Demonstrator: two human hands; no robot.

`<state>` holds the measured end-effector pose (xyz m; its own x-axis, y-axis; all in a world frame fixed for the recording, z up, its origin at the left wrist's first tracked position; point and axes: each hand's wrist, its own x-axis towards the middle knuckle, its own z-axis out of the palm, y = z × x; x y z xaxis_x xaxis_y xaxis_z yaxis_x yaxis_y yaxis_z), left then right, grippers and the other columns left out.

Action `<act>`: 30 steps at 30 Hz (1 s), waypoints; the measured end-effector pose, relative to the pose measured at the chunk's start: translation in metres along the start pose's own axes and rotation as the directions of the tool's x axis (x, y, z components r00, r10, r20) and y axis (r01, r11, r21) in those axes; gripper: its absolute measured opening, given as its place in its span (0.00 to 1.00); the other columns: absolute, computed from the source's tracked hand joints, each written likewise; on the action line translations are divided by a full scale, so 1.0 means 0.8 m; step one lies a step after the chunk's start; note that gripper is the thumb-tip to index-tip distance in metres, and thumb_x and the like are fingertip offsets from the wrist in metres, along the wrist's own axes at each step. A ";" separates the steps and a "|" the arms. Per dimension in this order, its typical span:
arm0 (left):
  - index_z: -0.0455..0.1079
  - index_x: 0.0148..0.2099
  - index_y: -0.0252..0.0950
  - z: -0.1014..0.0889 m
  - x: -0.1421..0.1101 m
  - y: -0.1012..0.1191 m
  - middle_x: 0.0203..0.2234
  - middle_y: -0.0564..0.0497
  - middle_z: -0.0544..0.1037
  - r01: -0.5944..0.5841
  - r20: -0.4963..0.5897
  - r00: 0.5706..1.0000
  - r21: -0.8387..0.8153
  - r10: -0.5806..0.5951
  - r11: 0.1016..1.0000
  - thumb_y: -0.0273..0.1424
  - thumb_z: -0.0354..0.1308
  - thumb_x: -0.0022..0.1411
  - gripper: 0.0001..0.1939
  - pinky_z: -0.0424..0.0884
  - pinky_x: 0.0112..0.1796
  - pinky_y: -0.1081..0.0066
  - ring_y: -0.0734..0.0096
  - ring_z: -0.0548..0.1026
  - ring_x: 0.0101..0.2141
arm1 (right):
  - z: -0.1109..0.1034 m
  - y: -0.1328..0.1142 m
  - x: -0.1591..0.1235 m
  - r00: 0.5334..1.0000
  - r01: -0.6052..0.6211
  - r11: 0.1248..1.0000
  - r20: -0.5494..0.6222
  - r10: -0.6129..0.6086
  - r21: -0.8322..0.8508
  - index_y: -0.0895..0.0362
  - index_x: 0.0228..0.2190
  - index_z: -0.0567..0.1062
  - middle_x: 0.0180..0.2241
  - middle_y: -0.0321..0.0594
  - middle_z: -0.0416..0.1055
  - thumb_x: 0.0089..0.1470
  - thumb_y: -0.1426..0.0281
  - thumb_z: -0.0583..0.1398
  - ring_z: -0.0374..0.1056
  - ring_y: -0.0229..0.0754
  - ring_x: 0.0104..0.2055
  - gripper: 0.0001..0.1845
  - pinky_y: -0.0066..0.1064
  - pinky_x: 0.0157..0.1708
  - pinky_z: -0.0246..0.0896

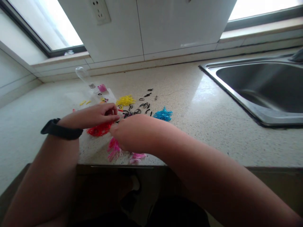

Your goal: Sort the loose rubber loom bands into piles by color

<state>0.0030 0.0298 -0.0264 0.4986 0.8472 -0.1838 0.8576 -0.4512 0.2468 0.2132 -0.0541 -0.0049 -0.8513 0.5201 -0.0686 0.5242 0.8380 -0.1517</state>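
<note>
My left hand (105, 113), with a dark band on its wrist, hovers over a pile of red rubber bands (98, 130). Its fingers are curled, thumb and fingertips close together beside my right hand (124, 130). That hand is closed too, and its back hides most of its fingers. Anything pinched between them is too small to make out. Just beyond my hands lie scattered black rubber bands (137, 111) and a yellow heap of bands (125, 100). Blue bands (163, 114) are to the right. Bright pink bands (114, 149) and pale pink bands (137, 157) lie below my right hand.
Behind my left hand are a clear plastic container (82, 74) and a small pink bundle (102, 87). A steel sink (213, 71) is set into the speckled counter (189, 94) at right. The counter's front edge runs under my forearms. A wall socket (100, 12) is above.
</note>
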 end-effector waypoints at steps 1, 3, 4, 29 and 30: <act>0.71 0.41 0.37 -0.001 0.000 -0.001 0.29 0.49 0.77 -0.003 0.024 1.000 0.001 0.002 1.000 0.51 0.54 0.62 0.21 0.63 0.28 0.70 0.67 0.72 0.27 | 0.002 0.003 0.003 1.000 0.005 1.000 -0.013 -0.005 -0.009 0.62 0.47 0.75 0.42 0.50 0.78 0.63 0.74 0.53 0.73 0.49 0.45 0.15 0.39 0.39 0.68; 0.70 0.40 0.37 -0.002 0.000 -0.004 0.30 0.49 0.77 -0.013 0.056 0.998 0.003 0.013 1.000 0.50 0.52 0.63 0.21 0.64 0.29 0.70 0.67 0.72 0.28 | 0.005 0.008 0.008 1.000 0.022 0.999 0.021 -0.021 -0.025 0.63 0.46 0.76 0.43 0.49 0.78 0.62 0.73 0.54 0.73 0.49 0.43 0.14 0.36 0.34 0.65; 0.70 0.40 0.37 -0.003 0.001 -0.005 0.30 0.50 0.77 -0.017 0.047 0.999 0.008 0.017 1.000 0.50 0.52 0.63 0.21 0.63 0.29 0.70 0.68 0.72 0.29 | 0.006 0.010 0.010 1.000 0.017 0.999 0.025 -0.017 -0.028 0.63 0.45 0.76 0.43 0.49 0.78 0.62 0.73 0.55 0.73 0.48 0.42 0.13 0.35 0.32 0.63; 0.70 0.38 0.36 -0.006 -0.006 0.006 0.29 0.49 0.76 -0.151 -0.075 0.986 -0.030 0.148 0.988 0.41 0.51 0.65 0.14 0.61 0.32 0.69 0.69 0.71 0.29 | 0.015 0.046 0.022 0.980 0.032 0.999 -0.197 -0.024 0.034 0.56 0.35 0.74 0.29 0.40 0.73 0.60 0.67 0.54 0.57 0.37 0.27 0.10 0.33 0.27 0.42; 0.70 0.38 0.36 -0.006 -0.007 0.006 0.29 0.50 0.76 -0.154 -0.079 0.985 -0.030 0.152 0.988 0.40 0.51 0.64 0.13 0.61 0.32 0.69 0.69 0.70 0.29 | 0.014 0.046 0.022 0.978 0.033 0.998 -0.208 -0.022 0.047 0.56 0.36 0.74 0.29 0.39 0.73 0.60 0.66 0.54 0.57 0.37 0.27 0.10 0.33 0.27 0.42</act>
<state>0.0041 0.0243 -0.0195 0.6112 0.7886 -0.0681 0.7663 -0.5680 0.3005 0.2172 -0.0159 -0.0230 -0.8398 0.5243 0.1412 0.4945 0.8459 -0.1999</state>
